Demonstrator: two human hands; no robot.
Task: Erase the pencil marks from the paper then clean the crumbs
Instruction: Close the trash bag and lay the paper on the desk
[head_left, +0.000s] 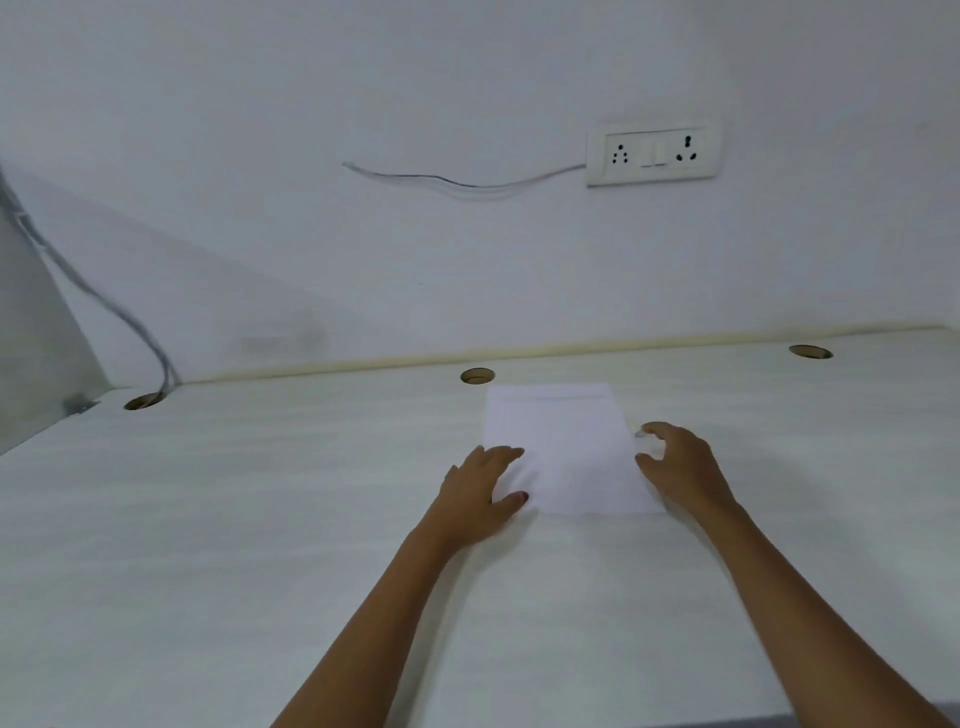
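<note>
A white sheet of paper (563, 447) lies flat on the pale desk (260, 519), a little right of centre. Any pencil marks on it are too faint to make out. My left hand (480, 491) rests on the paper's near left corner with its fingers stretched flat. My right hand (678, 467) hovers at the paper's right edge, fingers loosely curved. A small pale object (647, 435), blurred, lies between its fingertips and thumb; I cannot tell whether the hand holds it.
The desk meets a white wall at the back, with three round cable holes (477, 375) along that edge. A grey cable (104, 306) drops into the left hole. A socket plate (654, 153) sits on the wall.
</note>
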